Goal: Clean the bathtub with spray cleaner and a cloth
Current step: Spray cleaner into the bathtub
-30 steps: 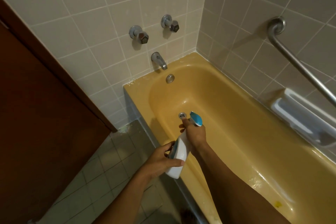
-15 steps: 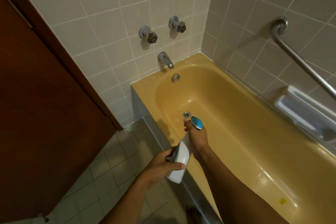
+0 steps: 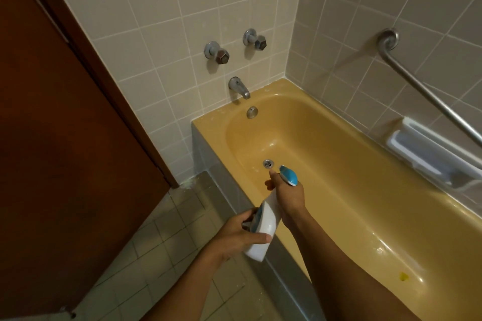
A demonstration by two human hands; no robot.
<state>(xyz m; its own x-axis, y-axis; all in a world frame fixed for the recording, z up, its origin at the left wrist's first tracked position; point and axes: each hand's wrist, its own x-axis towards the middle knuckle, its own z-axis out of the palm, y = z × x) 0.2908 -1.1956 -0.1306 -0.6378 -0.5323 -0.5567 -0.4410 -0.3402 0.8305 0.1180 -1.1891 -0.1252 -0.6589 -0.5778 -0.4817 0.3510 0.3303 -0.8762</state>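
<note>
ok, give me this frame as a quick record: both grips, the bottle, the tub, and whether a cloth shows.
left grip: holds the spray bottle by its base
right grip: wraps the bottle's neck under the teal head
aim: nozzle points toward the drain
bathtub: yellow, with a small yellow mark inside
cloth: not in view

The spray bottle — white body, teal trigger head — is held tilted above the near rim of the bathtub, nozzle aimed towards the drain end. The bathtub is mustard-yellow and glossy — pale smears are seen on its inner wall.
</note>
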